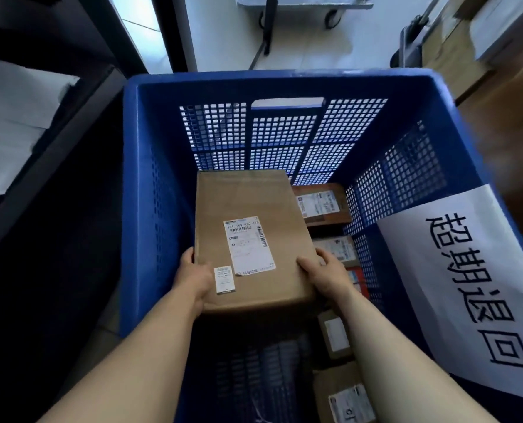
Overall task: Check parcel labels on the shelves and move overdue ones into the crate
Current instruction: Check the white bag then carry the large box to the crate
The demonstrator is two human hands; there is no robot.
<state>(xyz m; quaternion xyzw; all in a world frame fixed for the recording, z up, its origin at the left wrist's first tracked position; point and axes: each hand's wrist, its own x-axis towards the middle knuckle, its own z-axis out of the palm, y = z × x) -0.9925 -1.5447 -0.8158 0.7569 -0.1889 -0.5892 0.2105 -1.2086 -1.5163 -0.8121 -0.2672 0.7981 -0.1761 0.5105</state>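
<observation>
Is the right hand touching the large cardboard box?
Touching. The head view shows the right hand gripping the large cardboard box at its near right corner.

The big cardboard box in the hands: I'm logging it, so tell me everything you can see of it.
The cardboard box is plain brown, flat and rectangular, closed, held label-up inside the blue crate. A white shipping label with barcodes and a smaller sticker sit on its top. The left hand and right hand grip its near corners.
</observation>
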